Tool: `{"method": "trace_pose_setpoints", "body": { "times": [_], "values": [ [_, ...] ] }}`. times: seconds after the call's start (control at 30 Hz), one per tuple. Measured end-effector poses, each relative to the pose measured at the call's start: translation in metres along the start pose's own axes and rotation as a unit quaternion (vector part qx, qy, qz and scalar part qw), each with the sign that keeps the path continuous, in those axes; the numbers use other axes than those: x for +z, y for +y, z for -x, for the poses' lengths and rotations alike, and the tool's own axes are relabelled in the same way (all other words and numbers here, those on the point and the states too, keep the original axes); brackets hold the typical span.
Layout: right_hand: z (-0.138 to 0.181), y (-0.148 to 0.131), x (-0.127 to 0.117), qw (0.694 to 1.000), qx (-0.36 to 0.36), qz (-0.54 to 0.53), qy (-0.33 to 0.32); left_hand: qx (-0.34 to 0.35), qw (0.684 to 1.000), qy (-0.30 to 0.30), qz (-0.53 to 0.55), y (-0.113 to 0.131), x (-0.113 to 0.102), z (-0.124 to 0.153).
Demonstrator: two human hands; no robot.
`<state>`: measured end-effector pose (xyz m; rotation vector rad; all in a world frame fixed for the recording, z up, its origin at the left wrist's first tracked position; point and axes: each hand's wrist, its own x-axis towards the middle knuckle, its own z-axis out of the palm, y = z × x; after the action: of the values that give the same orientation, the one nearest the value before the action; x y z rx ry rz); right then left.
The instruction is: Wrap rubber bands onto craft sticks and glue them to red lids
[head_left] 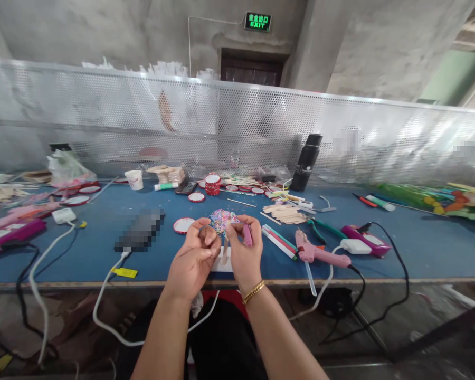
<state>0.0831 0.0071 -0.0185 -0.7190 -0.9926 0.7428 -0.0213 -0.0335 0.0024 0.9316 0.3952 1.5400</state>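
Note:
Above the near edge of the table, my left hand [193,258] is closed, its thumb and fingertips pinched together. Whatever it may pinch is too small to make out. Close beside it, my right hand [246,258] is closed on a flat wooden craft stick [225,251], which slants down from the thumb and finger. A short pinkish-purple piece [247,235] also shows among the right fingers. Under the hands lies a white sheet or card [221,265], partly covered. Just beyond them sits a heap of small multicoloured bands [220,217]. A round white disc with a red rim [183,226] lies near my left fingers.
To the right are markers [279,243], wooden sticks [284,214], green-handled pliers [326,230] and a pink glue gun [320,252] with its cord. A black bottle [307,162] stands behind. Leftward are a cabled dark device [140,230] and a paper cup [134,180].

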Motion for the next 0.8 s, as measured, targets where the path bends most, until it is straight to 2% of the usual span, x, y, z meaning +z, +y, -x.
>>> {"method": "trace_pose_setpoints", "body": {
  "times": [0.3, 0.43, 0.5, 0.63, 0.7, 0.8],
  "values": [
    [0.0, 0.001, 0.0, 1.0, -0.001, 0.0, -0.006, 0.014, 1.0, 0.014, 0.006, -0.002, 0.002, -0.003],
    [0.0, 0.003, 0.0, 1.0, 0.003, -0.007, -0.001, 0.083, 0.993, 0.041, -0.071, -0.007, -0.003, -0.007],
    [0.0, 0.004, 0.001, 1.0, 0.007, -0.007, 0.0, 0.116, 0.974, 0.068, -0.183, -0.008, -0.008, -0.008],
    [0.0, 0.006, 0.002, 1.0, 0.023, -0.019, 0.001, 0.124, 0.898, 0.084, -0.414, -0.01, -0.014, -0.009],
    [0.001, 0.005, 0.003, 0.999, 0.034, -0.031, -0.003, 0.128, 0.871, 0.075, -0.468, -0.01, -0.014, -0.008],
    [0.002, 0.006, 0.004, 0.999, 0.031, -0.036, -0.011, 0.119, 0.853, 0.041, -0.506, -0.01, -0.012, -0.008]
  ]
}}
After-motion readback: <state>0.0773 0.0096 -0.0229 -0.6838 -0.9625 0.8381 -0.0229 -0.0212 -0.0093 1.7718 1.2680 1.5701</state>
